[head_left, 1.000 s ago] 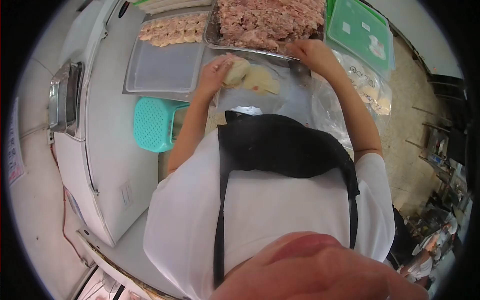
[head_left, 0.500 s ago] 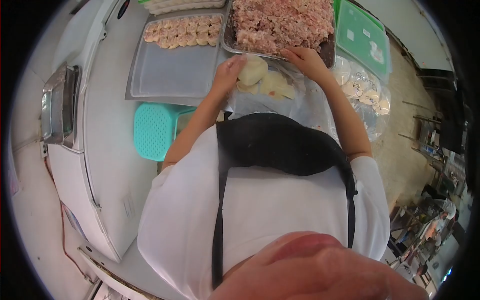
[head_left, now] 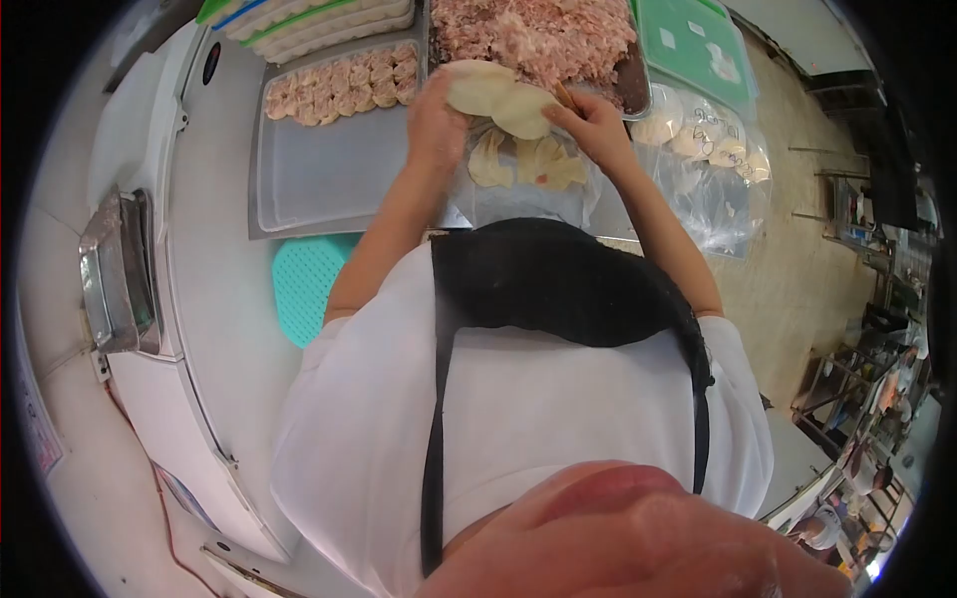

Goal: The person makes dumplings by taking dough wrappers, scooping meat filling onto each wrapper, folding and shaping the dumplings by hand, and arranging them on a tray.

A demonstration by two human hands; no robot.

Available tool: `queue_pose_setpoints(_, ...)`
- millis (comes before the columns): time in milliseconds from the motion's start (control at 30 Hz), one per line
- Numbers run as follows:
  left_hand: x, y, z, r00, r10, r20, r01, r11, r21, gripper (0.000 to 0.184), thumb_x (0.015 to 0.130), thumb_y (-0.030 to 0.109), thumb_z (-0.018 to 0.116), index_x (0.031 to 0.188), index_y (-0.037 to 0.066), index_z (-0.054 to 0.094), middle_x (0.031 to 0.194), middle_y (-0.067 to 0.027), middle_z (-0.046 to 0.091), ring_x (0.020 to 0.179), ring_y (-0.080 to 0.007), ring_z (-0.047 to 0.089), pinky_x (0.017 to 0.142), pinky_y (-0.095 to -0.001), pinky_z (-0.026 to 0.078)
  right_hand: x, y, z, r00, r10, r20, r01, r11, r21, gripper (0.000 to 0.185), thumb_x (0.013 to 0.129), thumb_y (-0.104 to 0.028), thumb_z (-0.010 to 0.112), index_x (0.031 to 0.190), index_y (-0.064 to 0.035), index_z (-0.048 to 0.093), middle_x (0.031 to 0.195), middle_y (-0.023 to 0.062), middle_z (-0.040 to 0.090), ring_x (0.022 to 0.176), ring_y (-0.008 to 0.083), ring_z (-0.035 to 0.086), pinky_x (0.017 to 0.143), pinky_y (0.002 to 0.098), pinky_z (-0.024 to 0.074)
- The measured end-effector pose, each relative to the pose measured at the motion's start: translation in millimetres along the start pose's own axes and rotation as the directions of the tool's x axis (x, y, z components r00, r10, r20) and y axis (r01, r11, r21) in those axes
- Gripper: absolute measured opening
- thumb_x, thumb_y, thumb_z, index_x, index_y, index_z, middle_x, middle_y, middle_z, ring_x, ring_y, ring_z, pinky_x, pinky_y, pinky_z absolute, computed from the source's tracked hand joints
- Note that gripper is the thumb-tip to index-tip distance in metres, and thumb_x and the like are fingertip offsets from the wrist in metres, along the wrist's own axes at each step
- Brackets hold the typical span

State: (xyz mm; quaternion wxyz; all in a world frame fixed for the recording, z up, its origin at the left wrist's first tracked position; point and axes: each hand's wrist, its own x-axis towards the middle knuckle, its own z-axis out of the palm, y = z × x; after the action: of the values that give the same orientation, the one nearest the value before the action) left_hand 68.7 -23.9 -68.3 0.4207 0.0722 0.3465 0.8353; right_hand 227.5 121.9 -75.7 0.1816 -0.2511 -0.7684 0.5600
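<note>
My left hand (head_left: 437, 125), slightly blurred, is closed on the left side of pale round dumpling wrappers (head_left: 483, 92), which are held up and overlap. My right hand (head_left: 595, 130) is closed around a thin brown stick (head_left: 565, 97), its far end by the meat. The right thumb touches the right edge of the wrappers. Beyond both hands, a metal tray (head_left: 641, 108) holds a heap of minced meat filling (head_left: 528, 40). More wrappers (head_left: 546, 164) lie below my hands on clear plastic.
Left, a tray (head_left: 329, 184) bears rows of filled dumplings (head_left: 344, 82). Behind it are stacked lidded containers (head_left: 319, 30). Right are a green-lidded container (head_left: 693, 55) and marked plastic bags (head_left: 713, 149) with pale rounds. A turquoise basket (head_left: 304, 289) sits below the left tray.
My left hand has raised the wrappers and shifted them toward the meat. My right hand has come in from the tray's edge to meet them. The view has shifted slightly.
</note>
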Motion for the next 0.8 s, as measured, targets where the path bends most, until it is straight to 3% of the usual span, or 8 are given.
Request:
queue_pose_setpoints(100, 9.7, 23.9, -16.8, 0.989, 0.127, 0.070, -0.141, 0.953, 0.268, 0.026, 0.093, 0.018, 0.054, 0.111, 0.000, 0.057, 0.107, -0.0102, 0.062, 0.094, -0.0218, 0.062, 0.082, -0.0339, 0.051, -11.2, -5.9, -15.6, 0.994, 0.113, 0.009, -0.104, 0.939, -0.328, 0.028, 0.086, -0.028, 0.065, 0.081, -0.0007, 0.064, 0.069, -0.0041, 0.052, 0.067, 0.0047, 0.043, 0.059, 0.0227, 0.0350)
queue_pose_setpoints(167, 16.6, 34.4, -22.2, 0.946, 0.171, 0.276, -0.311, 0.724, 0.615, 0.029, 0.094, 0.019, 0.053, 0.115, -0.001, 0.054, 0.110, -0.0120, 0.061, 0.098, -0.0240, 0.062, 0.087, -0.0368, 0.051, -11.7, -1.8, -27.4, 0.996, 0.084, -0.026, -0.088, 0.940, -0.329, 0.037, 0.083, -0.038, 0.066, 0.086, -0.0011, 0.066, 0.067, -0.0001, 0.055, 0.065, 0.0072, 0.047, 0.058, 0.0250, 0.0382)
queue_pose_setpoints(267, 22.7, 50.2, -6.4, 0.901, 0.220, 0.375, -0.433, 0.383, 0.816, 0.032, 0.094, 0.015, 0.050, 0.123, 0.001, 0.049, 0.116, -0.0131, 0.058, 0.104, -0.0254, 0.060, 0.091, -0.0371, 0.050, -10.7, -16.6, -29.9, 0.996, -0.015, -0.083, -0.002, 0.980, -0.197, 0.036, 0.088, -0.038, 0.062, 0.086, -0.0018, 0.066, 0.064, -0.0025, 0.049, 0.062, 0.0067, 0.045, 0.057, 0.0236, 0.0357)
queue_pose_setpoints(367, 32.7, 33.1, 19.3, 0.993, 0.088, 0.083, -0.101, 0.979, 0.176, 0.039, 0.096, 0.016, 0.046, 0.129, -0.006, 0.043, 0.122, -0.0154, 0.055, 0.110, -0.0257, 0.057, 0.097, -0.0355, 0.045, 0.5, -49.3, -28.6, 0.997, -0.054, -0.058, 0.059, 0.993, 0.097, 0.035, 0.092, -0.037, 0.057, 0.094, -0.0029, 0.066, 0.068, 0.0017, 0.055, 0.065, 0.0099, 0.050, 0.060, 0.0275, 0.0406)
queue_pose_setpoints(433, 31.7, 25.8, 39.1, 0.995, 0.039, 0.092, -0.042, 0.999, 0.028, 0.041, 0.098, 0.021, 0.041, 0.129, -0.007, 0.041, 0.126, -0.0176, 0.052, 0.115, -0.0287, 0.053, 0.100, -0.0407, 0.042, 8.0, -56.5, -19.3, 0.995, -0.087, -0.051, 0.092, 0.989, 0.113, 0.036, 0.093, -0.036, 0.054, 0.100, -0.0035, 0.066, 0.069, 0.0035, 0.058, 0.064, 0.0127, 0.053, 0.060, 0.0292, 0.0427)
queue_pose_setpoints(500, 31.8, 27.5, 56.8, 0.992, 0.017, 0.126, -0.005, 0.995, -0.098, 0.047, 0.099, 0.030, 0.037, 0.129, -0.005, 0.041, 0.129, -0.0193, 0.049, 0.120, -0.0315, 0.048, 0.103, -0.0457, 0.038, 21.6, -50.2, -10.5, 0.984, -0.156, -0.082, 0.149, 0.985, -0.083, 0.033, 0.095, -0.033, 0.053, 0.100, -0.0040, 0.067, 0.067, 0.0006, 0.056, 0.059, 0.0142, 0.051, 0.056, 0.0275, 0.0400)
queue_pose_setpoints(600, 31.5, 28.7, 68.7, 0.991, 0.000, 0.132, 0.032, 0.970, -0.242, 0.059, 0.098, 0.046, 0.032, 0.133, -0.001, 0.038, 0.135, -0.0199, 0.043, 0.128, -0.0346, 0.039, 0.107, -0.0518, 0.030, 26.0, -38.5, -12.5, 0.880, -0.473, -0.041, 0.393, 0.774, -0.497, 0.031, 0.094, -0.031, 0.054, 0.101, -0.0040, 0.066, 0.074, 0.0115, 0.062, 0.066, 0.0283, 0.059, 0.060, 0.0356, 0.0456)
queue_pose_setpoints(800, 55.5, 0.0, 30.1, 0.998, -0.034, 0.047, 0.045, 0.967, -0.251, 0.076, 0.093, 0.061, 0.029, 0.142, 0.003, 0.027, 0.146, -0.0165, 0.032, 0.134, -0.0355, 0.031, 0.108, -0.0600, 0.020, -0.4, -73.8, -53.6, 0.926, -0.314, 0.208, 0.341, 0.462, -0.819, 0.025, 0.090, -0.026, 0.055, 0.105, -0.0071, 0.062, 0.082, 0.0171, 0.063, 0.080, 0.0370, 0.061, 0.066, 0.0452, 0.0482)
